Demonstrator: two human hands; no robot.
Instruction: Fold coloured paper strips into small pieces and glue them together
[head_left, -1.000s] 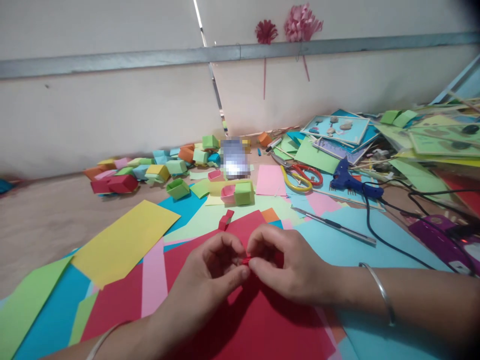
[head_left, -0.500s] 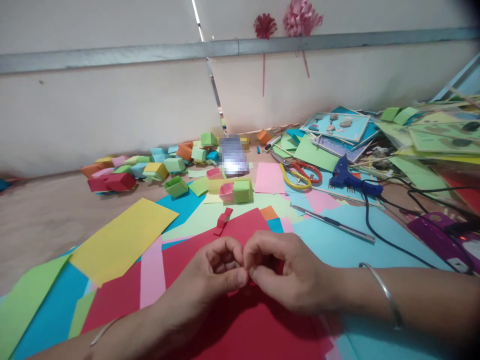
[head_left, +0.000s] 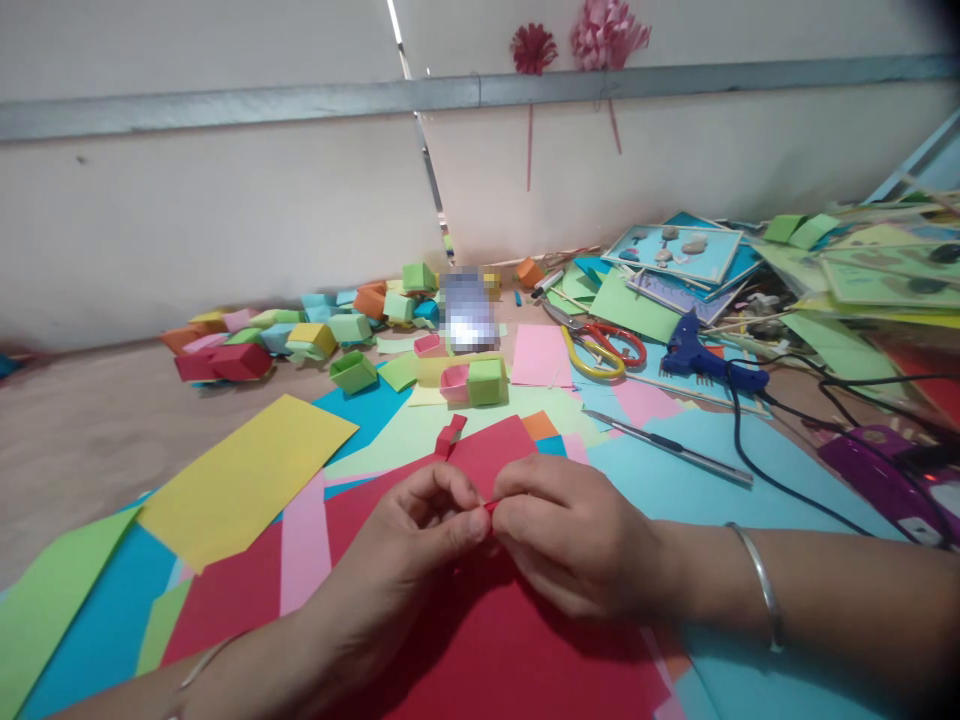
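Observation:
My left hand [head_left: 431,530] and my right hand [head_left: 559,530] meet at the fingertips. Between them they pinch a small piece of red paper [head_left: 490,507], mostly covered by the fingers. A folded strip of red paper [head_left: 450,438] rises just beyond the left fingers; whether it joins the pinched piece I cannot tell. Under both hands lies a large red sheet [head_left: 517,660]. Little folded paper boxes, one pink [head_left: 454,382] and one green [head_left: 487,381], stand side by side further back.
A craft knife [head_left: 667,445], scissors [head_left: 600,350] and a blue glue gun [head_left: 709,358] with a black cord lie to the right. A yellow sheet [head_left: 251,480] is on the left. Several coloured paper boxes [head_left: 311,340] are heaped near the wall, beside a blurred upright object [head_left: 469,310].
My right fingers have closed and turned inward, and a bit of red paper now shows at the pinch. The folded red strip has shifted slightly right.

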